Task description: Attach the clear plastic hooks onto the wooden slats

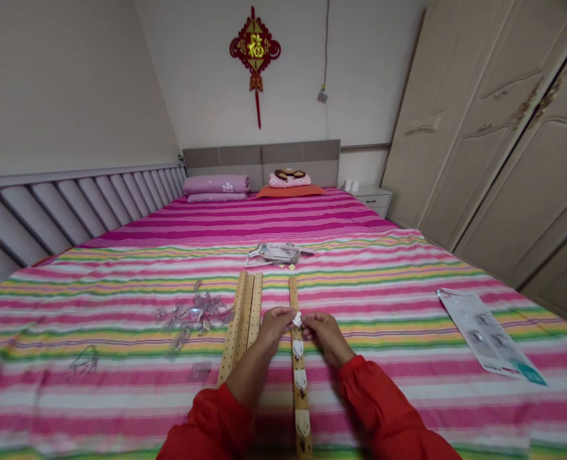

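A narrow wooden strip [294,295] lies lengthwise on the striped bedspread, with three small white hooks [301,379] stuck along its near part. My left hand [274,326] and my right hand [325,333] meet just above the strip, both pinched on one small white hook [297,319]. Both arms wear red sleeves. A bundle of three more wooden strips [243,319] lies just left of my left hand.
Clear plastic wrappers [193,315] are scattered to the left of the strips, and more torn packaging [278,253] lies beyond them. A white hook package [489,337] rests at the right. Pillows [216,185] sit at the headboard. Wardrobe doors [513,134] line the right wall.
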The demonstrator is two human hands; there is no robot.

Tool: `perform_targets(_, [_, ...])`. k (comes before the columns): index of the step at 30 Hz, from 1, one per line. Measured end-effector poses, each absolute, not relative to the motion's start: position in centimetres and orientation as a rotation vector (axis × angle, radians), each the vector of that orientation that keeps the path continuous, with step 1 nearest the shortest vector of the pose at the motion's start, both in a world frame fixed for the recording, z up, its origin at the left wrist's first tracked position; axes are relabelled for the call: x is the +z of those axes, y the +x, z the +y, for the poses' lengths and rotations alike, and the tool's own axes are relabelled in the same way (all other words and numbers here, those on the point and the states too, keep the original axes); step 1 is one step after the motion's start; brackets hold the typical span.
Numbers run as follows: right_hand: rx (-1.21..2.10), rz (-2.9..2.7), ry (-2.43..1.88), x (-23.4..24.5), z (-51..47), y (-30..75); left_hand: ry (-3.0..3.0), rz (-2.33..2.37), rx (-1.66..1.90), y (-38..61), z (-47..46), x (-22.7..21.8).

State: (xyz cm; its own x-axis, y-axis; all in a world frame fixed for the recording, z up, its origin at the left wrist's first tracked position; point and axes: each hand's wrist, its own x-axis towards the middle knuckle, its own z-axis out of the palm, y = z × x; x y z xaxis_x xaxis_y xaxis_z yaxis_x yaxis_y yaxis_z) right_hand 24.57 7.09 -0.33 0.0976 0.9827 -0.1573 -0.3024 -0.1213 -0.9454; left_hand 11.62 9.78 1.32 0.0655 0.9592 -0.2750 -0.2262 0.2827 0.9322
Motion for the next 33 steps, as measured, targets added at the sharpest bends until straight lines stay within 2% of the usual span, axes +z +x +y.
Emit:
perform_targets(13, [1.320,-0.740,-1.289,-1.2,7.9,23.8,1.011,1.304,1.232,12.0,10.2,-1.3])
perform_targets(33, [1.297,-0.718,-1.309,-2.5,8.1,23.7,1.150,1.501,1.162,12.3,10.7,-3.2])
